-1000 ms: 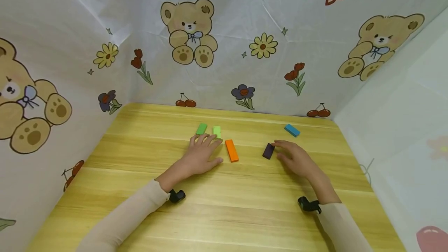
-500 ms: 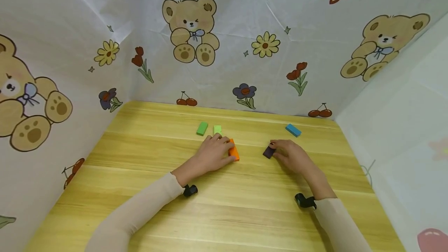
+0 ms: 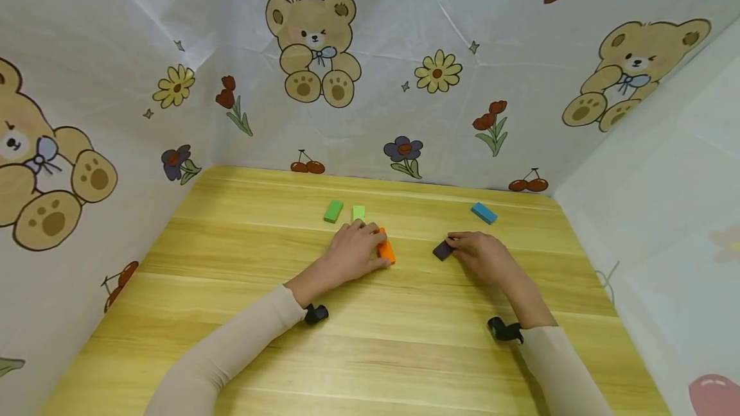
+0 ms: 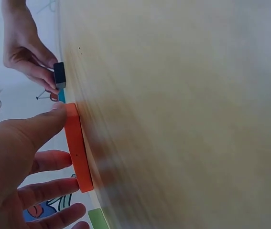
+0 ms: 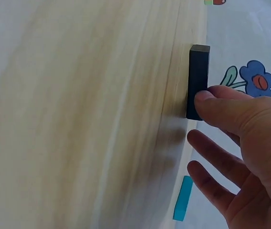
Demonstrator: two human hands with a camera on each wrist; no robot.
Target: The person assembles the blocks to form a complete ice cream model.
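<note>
My left hand (image 3: 349,254) grips an orange block (image 3: 386,249) by its two ends, thumb at the near end and fingers at the far one. In the left wrist view the thumb and fingertips meet the block's edge. My right hand (image 3: 484,257) pinches a dark, near-black block (image 3: 443,250) between thumb and index finger at one end. The right wrist view shows that dark block (image 5: 198,71) jutting out past the thumb, the other fingers spread loosely below. A light green block (image 3: 359,212) lies just beyond the left fingers, partly hidden by them.
A darker green block (image 3: 333,211) lies left of the light green one. To the right, beyond the right hand, sits a blue block (image 3: 484,213). The wooden table (image 3: 370,352) is bordered by a white cloth wall (image 3: 381,121) printed with bears and flowers.
The left hand has moved right from beside the green blocks and taken hold of the orange block. The right fingers have closed on the dark block, which has turned slightly.
</note>
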